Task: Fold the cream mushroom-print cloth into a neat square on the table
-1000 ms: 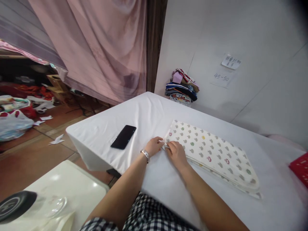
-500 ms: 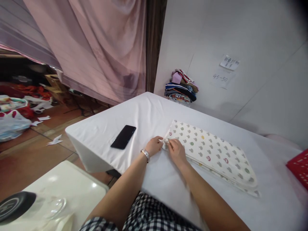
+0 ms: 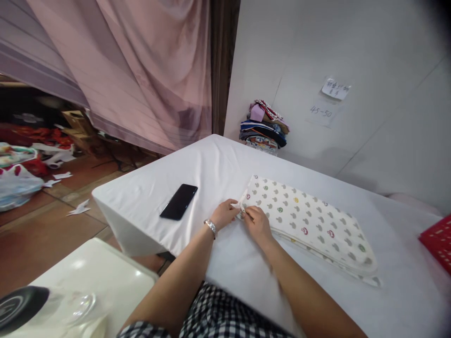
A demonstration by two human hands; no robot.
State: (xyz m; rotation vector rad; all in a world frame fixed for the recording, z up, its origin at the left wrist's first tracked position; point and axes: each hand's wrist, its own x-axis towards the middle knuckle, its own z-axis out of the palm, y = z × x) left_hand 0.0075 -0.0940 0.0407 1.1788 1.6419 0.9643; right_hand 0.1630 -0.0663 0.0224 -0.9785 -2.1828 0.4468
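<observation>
A folded white cloth [image 3: 310,220] printed with small grey, red and green shapes lies on the white-covered table [image 3: 211,159]. My left hand [image 3: 225,213] and my right hand [image 3: 257,223] meet at the cloth's near left corner. Both pinch that corner's edge with closed fingers. A silver watch band sits on my left wrist. A black phone [image 3: 178,201] lies flat on the table, to the left of my left hand.
A stack of folded coloured fabrics [image 3: 264,126] sits at the table's far edge against the wall. A red basket [image 3: 439,241] shows at the right edge. A cream stool or side table [image 3: 91,272] stands near left. Pink curtains hang behind; clutter covers the floor at left.
Both hands stay pinched at the cloth's corner with only small finger shifts. The view has drifted slightly; nothing else moved.
</observation>
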